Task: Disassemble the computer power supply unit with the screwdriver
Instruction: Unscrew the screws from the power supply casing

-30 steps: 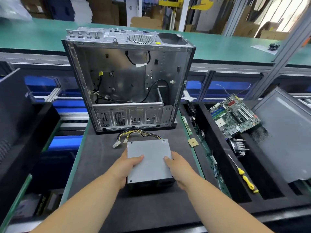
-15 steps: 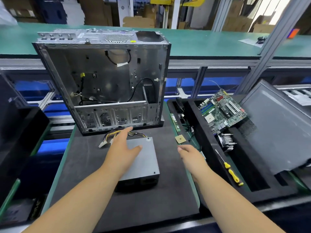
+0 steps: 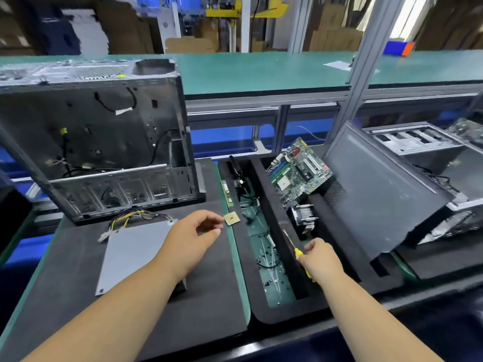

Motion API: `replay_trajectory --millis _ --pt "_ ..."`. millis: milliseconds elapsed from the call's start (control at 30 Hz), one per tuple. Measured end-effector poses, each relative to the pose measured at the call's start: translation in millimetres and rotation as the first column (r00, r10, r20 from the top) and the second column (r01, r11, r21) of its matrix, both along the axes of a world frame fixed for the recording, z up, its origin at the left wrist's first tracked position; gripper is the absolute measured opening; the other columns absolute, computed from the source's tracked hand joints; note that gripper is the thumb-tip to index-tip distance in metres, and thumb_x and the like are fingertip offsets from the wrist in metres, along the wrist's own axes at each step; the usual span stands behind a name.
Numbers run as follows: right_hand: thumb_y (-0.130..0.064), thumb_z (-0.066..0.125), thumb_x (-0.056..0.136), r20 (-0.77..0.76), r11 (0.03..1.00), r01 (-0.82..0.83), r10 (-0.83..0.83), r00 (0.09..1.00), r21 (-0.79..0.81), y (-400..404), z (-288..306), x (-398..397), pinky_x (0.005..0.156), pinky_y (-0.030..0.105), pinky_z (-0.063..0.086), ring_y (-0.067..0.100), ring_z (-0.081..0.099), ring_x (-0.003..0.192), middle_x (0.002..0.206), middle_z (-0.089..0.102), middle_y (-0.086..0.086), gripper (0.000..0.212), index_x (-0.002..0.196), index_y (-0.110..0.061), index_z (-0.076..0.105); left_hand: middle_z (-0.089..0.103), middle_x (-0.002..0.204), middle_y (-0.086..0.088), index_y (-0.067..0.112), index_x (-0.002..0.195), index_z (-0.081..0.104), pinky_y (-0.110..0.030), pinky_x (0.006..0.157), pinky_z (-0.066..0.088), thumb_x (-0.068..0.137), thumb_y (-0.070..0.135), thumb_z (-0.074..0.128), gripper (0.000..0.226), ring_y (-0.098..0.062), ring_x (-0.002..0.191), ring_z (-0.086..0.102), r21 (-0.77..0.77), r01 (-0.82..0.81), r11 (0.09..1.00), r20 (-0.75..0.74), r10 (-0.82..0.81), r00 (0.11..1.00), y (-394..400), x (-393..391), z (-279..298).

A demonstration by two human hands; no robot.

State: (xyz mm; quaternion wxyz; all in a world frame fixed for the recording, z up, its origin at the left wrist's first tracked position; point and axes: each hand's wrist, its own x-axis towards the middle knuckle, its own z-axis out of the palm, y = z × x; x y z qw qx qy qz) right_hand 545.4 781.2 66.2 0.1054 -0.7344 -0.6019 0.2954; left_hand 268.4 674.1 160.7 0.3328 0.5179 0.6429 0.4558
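The right hand (image 3: 320, 259) grasps the yellow screwdriver (image 3: 298, 250), lifting the tool needed; the left hand (image 3: 192, 239) hovers released right of the power supply unit (image 3: 133, 253).

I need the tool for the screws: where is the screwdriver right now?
In the head view the screwdriver lies right of centre in the black foam tray, below the heatsink, with the right hand closing on its yellow handle.
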Motion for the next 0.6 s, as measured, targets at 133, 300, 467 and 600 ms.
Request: replay_trajectory --millis 133,300,467,600 --pt "-0.030 0.083 0.076 0.044 0.998 -0.040 0.042 0.998 -0.048 6 -9 10 0.076 0.035 0.052 0.028 0.064 0.092 0.108 0.059 0.006 0.041 0.101 -0.017 0.053 0.075 0.094 0.009 0.025 0.095 0.072 -0.008 0.081 0.047 0.089 -0.001 0.065 0.028 -0.004 0.093 0.068 -0.001 -0.007 1.000 0.037 0.007 0.999 5 18 5" --pt "-0.028 0.077 0.080 0.017 0.987 -0.112 0.115 0.993 -0.114 8 -19 11 0.072 0.036 0.056 0.025 0.067 0.082 0.094 0.064 0.003 0.032 0.093 -0.017 0.051 0.075 0.096 0.008 0.025 0.096 0.073 -0.011 0.080 0.047 0.090 0.000 0.063 0.027 -0.004 0.096 0.068 0.008 -0.079 0.997 0.086 0.078 0.993 8 19 5" --pt "-0.032 0.061 0.087 -0.034 0.986 -0.165 0.165 0.986 0.005 10 -7 1 0.056 0.029 0.040 0.015 0.059 0.068 0.078 0.062 -0.003 0.012 0.086 -0.022 0.053 0.076 0.096 0.004 0.028 0.095 0.074 -0.023 0.089 0.048 0.091 0.002 0.063 0.028 -0.008 0.098 0.069 0.006 -0.200 0.980 0.176 0.196 0.965 9 -1 3" --pt "-0.030 0.056 0.095 -0.298 0.977 -0.187 0.208 0.932 0.100 10 20 -30 0.056 0.028 0.043 0.017 0.060 0.065 0.076 0.065 -0.002 0.009 0.088 -0.025 0.060 0.076 0.095 0.002 0.029 0.093 0.074 -0.023 0.089 0.047 0.092 0.003 0.062 0.029 -0.012 0.095 0.070 0.005 -0.282 0.959 0.224 0.274 0.935 0 -32 5"
